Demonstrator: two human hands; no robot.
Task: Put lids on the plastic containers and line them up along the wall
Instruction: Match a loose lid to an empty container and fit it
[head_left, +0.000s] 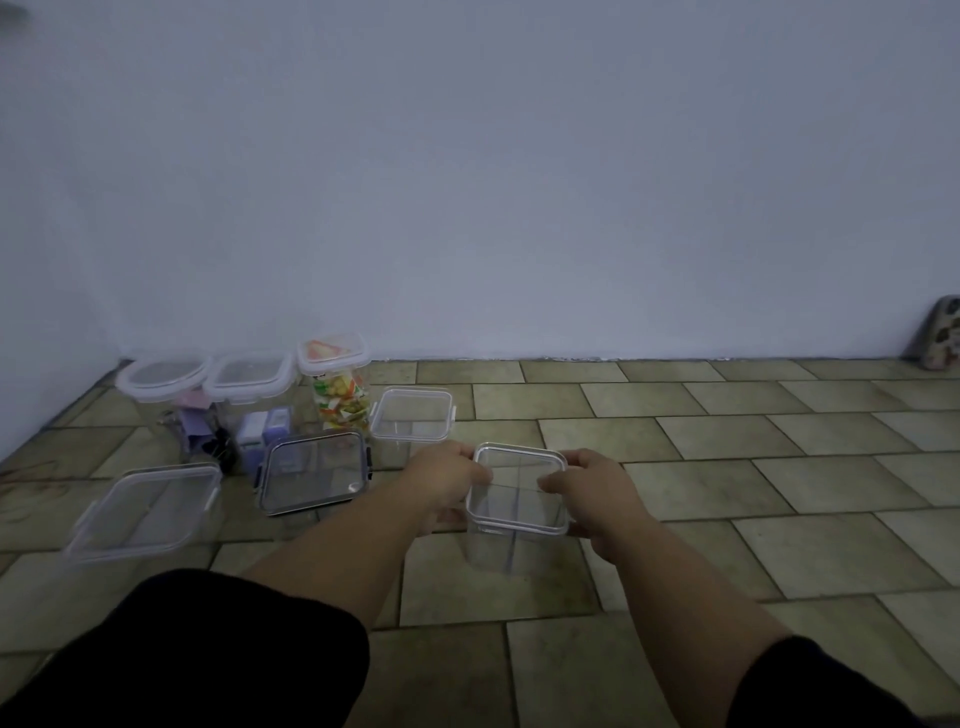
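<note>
Both hands grip one clear container on the tiled floor, well out from the wall: the left hand clasps its left side, the right hand its right, thumbs pressing the clear lid on top. Whether the lid is seated all round I cannot tell; a corner left proud could pop off when the container is lifted. The plastic looks light and smooth, so uneven pressure may tip or skid it. Nearer the wall stands a lidded row, the snack container at its end, and a careless placement could knock these over.
</note>
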